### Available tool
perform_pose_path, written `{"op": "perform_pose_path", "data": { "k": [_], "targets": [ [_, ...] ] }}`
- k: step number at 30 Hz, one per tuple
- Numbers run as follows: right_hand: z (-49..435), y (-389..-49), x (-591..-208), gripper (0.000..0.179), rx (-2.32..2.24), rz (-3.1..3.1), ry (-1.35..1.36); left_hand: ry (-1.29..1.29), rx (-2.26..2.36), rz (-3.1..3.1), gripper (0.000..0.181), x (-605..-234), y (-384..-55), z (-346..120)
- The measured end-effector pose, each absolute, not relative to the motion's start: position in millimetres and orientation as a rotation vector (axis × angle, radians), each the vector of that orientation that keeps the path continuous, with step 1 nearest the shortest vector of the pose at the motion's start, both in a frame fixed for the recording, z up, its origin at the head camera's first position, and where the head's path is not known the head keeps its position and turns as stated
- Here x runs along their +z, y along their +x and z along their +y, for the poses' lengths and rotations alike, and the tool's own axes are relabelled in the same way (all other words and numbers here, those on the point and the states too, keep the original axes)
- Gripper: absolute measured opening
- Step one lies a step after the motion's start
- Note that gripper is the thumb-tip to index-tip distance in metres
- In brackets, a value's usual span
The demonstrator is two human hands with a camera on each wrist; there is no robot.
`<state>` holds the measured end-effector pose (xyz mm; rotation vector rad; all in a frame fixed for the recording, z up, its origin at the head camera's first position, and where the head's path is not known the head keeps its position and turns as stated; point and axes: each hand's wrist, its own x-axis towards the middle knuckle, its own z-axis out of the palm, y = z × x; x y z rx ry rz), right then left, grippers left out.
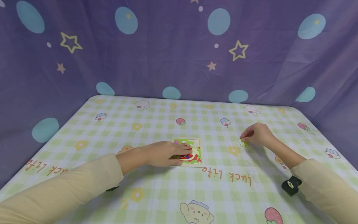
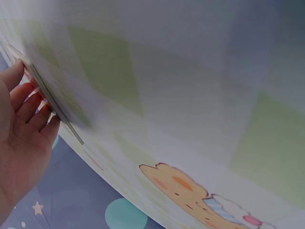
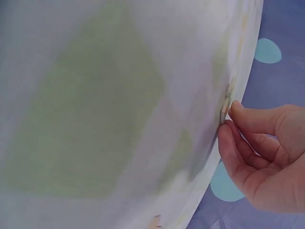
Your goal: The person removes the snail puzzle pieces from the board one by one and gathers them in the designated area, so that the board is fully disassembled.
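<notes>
A small square picture puzzle [image 1: 199, 151] in a pale wooden frame lies mid-table, with green, red and blue parts showing. My left hand [image 1: 163, 154] rests over its left side, fingers stretched across the picture and hiding part of it. In the left wrist view, the fingertips of that hand [image 2: 28, 112] meet the puzzle's face close to the frame edge. Off to the right, my right hand [image 1: 258, 134] pinches a small green-and-white puzzle piece [image 1: 244, 144] close over the tablecloth. Seen from the right wrist, the thin piece [image 3: 224, 110] is edge-on at the thumb and fingertips.
A green-and-white checked tablecloth [image 1: 156, 193] with printed cartoons and lettering covers the table. Behind it hangs a purple curtain [image 1: 173, 56] with stars and blue dots. A black wrist device [image 1: 291, 185] sits under the right sleeve.
</notes>
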<state>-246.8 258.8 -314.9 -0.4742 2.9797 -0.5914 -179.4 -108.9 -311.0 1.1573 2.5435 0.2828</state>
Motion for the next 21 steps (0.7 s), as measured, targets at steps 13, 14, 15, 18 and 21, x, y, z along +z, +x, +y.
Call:
{"op": "perform_pose_path", "data": {
  "k": [13, 14, 15, 18, 21],
  "targets": [
    [236.4, -251.8, -294.9, 0.012, -0.632, 2.987, -0.616, 1.153, 0.276, 2.548, 0.052, -310.5, -178.6, -109.7],
    [232.2, -251.6, -294.6, 0.012, -0.633, 2.985, -0.64, 1.154, 0.275, 2.547, 0.052, -310.5, -178.5, -109.6],
    [227.6, -251.2, -294.5, 0.011, -0.638, 2.98, -0.663, 1.153, 0.276, 2.547, 0.052, -310.5, -178.3, -109.6],
    [213.9, -250.7, -295.6, 0.01, -0.642, 2.962, -0.718, 1.158, 0.282, 2.545, 0.052, -310.3, -177.7, -109.2],
    [200.8, -251.3, -298.0, 0.01, -0.657, 2.936, -0.756, 1.162, 0.285, 2.543, 0.052, -310.3, -177.5, -108.6]
  ]
}}
